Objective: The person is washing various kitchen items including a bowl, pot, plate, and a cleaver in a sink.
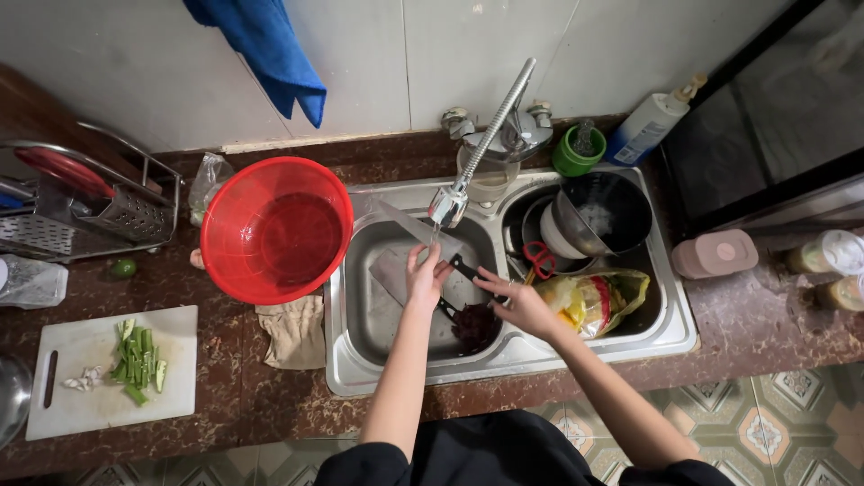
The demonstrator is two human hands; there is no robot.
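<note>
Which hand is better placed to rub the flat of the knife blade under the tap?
Left. The left hand already rests on the steel knife blade below the faucet head, while the right hand grips the black handle.

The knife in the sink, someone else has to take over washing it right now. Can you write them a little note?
Left hand: fingers rest on the flat of the knife blade, under the faucet head.
Right hand: grips the knife's black handle.
Knife: held over the left sink basin, blade pointing up-left.
Nearby: a second knife lies in the basin below; red basin on the counter; pots and red scissors in the right basin.
Done: greens cut on the white board.
Left: probably finish rinsing; mind the edge.
</note>
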